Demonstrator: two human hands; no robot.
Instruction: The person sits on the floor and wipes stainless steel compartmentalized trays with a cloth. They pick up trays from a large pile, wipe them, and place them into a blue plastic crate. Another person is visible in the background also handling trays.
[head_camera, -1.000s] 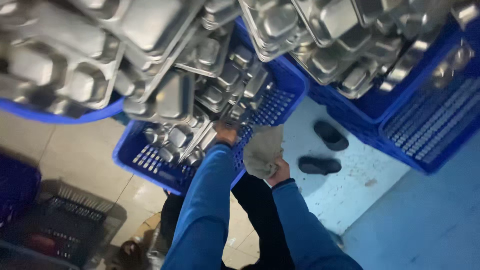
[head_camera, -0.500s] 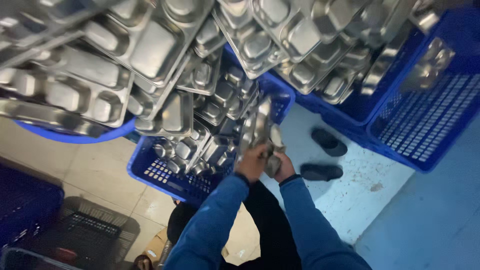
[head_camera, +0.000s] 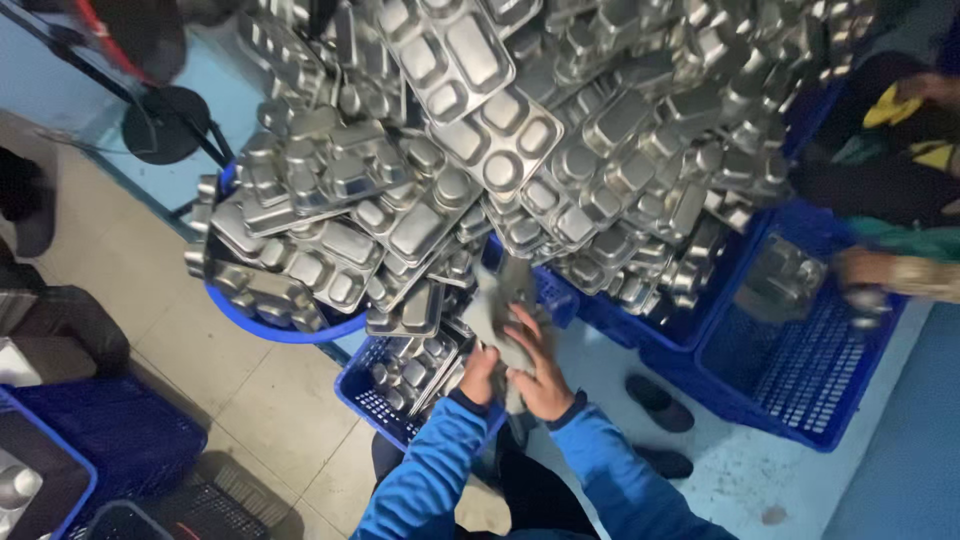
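Both hands work one steel tray (head_camera: 515, 290): left hand (head_camera: 478, 375) fingers closed on its lower edge, right hand (head_camera: 535, 365) pressing a grey cloth (head_camera: 495, 325) flat against it. Judged early: heaped trays (head_camera: 520, 150) above the fingers, few in the blue crate (head_camera: 385, 405) below

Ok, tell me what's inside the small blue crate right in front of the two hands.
The blue crate holds steel compartment trays standing on edge. The left hand, right hand and a grey cloth cover its right end, so what lies there cannot be seen.
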